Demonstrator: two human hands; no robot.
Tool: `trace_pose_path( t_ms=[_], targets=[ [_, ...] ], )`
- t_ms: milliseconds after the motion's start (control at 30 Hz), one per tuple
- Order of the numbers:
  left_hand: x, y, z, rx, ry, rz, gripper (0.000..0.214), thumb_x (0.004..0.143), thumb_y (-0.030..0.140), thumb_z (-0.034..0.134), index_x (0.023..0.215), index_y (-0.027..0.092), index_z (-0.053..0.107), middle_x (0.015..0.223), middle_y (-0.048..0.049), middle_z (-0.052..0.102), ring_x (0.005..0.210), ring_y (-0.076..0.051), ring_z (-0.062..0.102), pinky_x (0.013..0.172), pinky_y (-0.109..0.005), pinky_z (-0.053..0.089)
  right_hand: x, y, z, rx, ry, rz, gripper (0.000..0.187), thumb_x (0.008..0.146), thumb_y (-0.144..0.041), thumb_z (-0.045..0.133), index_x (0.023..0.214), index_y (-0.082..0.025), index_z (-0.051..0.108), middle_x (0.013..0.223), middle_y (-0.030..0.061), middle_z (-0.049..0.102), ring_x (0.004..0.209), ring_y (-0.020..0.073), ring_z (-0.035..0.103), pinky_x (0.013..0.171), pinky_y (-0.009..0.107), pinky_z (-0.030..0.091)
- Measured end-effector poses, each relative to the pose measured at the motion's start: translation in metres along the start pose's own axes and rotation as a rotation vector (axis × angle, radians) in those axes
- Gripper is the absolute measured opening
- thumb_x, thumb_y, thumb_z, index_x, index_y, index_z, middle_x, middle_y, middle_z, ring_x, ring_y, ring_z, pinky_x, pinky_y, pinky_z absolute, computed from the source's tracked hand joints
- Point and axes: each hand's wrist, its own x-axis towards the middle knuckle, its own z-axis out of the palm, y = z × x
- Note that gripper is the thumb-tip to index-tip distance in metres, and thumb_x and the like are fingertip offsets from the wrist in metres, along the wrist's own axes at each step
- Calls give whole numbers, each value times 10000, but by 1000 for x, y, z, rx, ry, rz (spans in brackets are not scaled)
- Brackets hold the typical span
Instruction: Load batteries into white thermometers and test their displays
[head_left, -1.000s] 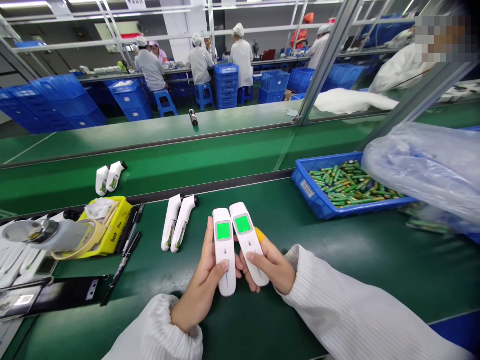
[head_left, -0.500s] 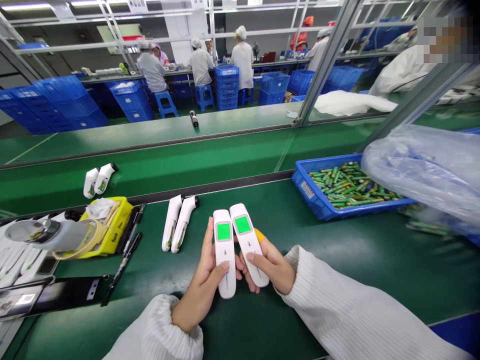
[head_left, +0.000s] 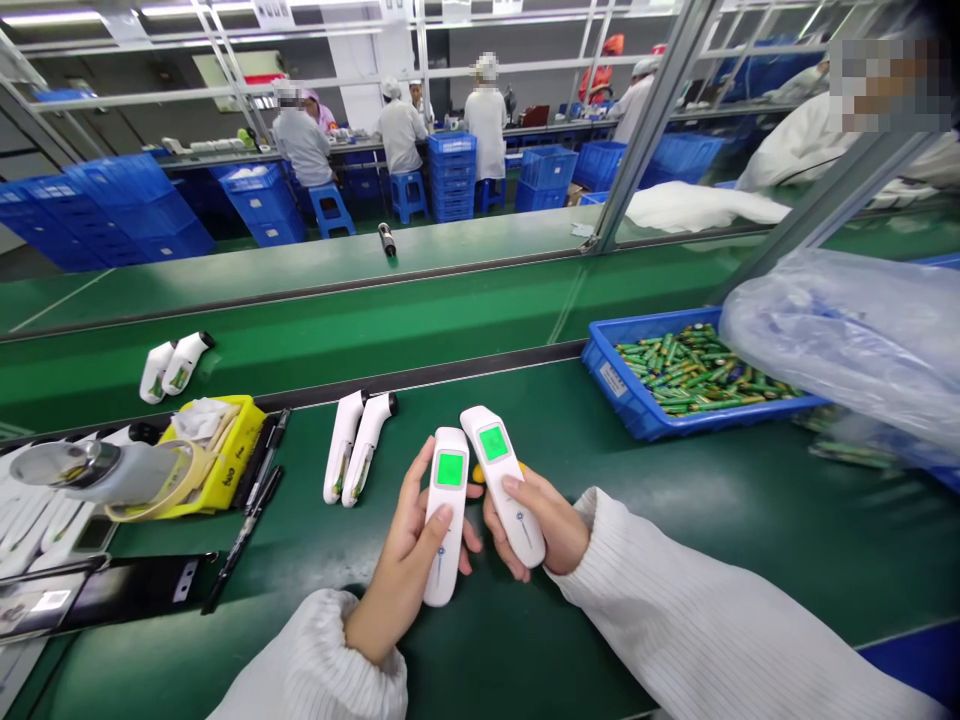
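Thermometer (head_left: 457, 505), white, slim, rounded, green-lit screen (head_left: 450, 468) near top; clamped in left hand (head_left: 409, 555), at six o'clock of view. Second thermometer (head_left: 495, 480), matching, leaning toward eleven o'clock; clamped in right hand (head_left: 551, 525). From these: batteries (head_left: 697, 370) in blue tray (head_left: 634, 405), two o'clock; thermometer pair (head_left: 367, 450), ten o'clock.

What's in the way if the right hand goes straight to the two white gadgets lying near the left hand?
The left hand and the green-screened gadget it holds stand between the right hand and the two lying gadgets.
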Motion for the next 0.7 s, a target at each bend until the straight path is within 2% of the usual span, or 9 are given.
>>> trace_pose_path(
  t_ms=[133,267,400,533,600,700],
  targets=[
    [4,1,0,-37,106,-13,627,909,378,502,1442,372,171,1097,-80,611,584,-102,583,474,-219,475,5,-2,-4,46,4,92,414,788,-589,536,770,-192,418,416,-64,504,229,106,422,208,178,274],
    [7,5,-2,-108,177,-45,583,916,366,491,1430,359,215,1047,-73,629,519,-70,532,447,-190,442,7,-3,-5,77,-1,134,451,765,-633,532,785,-194,429,410,-73,502,219,99,397,214,189,270],
    [6,9,-3,-153,183,-71,576,921,351,487,1433,346,222,1024,-76,636,523,-63,511,455,-178,435,7,-3,-5,89,15,130,459,757,-639,546,794,-199,418,427,-72,511,230,104,410,220,191,256],
    [5,8,-3,-148,174,-66,590,921,361,483,1439,347,200,1052,-78,629,553,-73,525,474,-190,444,6,-3,-5,56,-33,128,432,807,-620,489,751,-198,414,430,-62,498,255,105,431,244,193,281],
    [5,6,-3,-116,179,-30,609,917,373,489,1443,351,182,1070,-70,623,630,-94,560,547,-214,484,5,-2,-4,32,-78,120,408,823,-583,485,732,-189,426,432,-49,502,274,110,445,259,198,306],
    [6,3,-6,-21,189,48,709,878,330,574,1444,373,150,1089,-27,620,889,-128,594,827,-265,493,2,1,0,26,-108,66,328,773,-461,615,800,-166,472,562,-17,578,397,118,529,341,209,393]
  ],
)
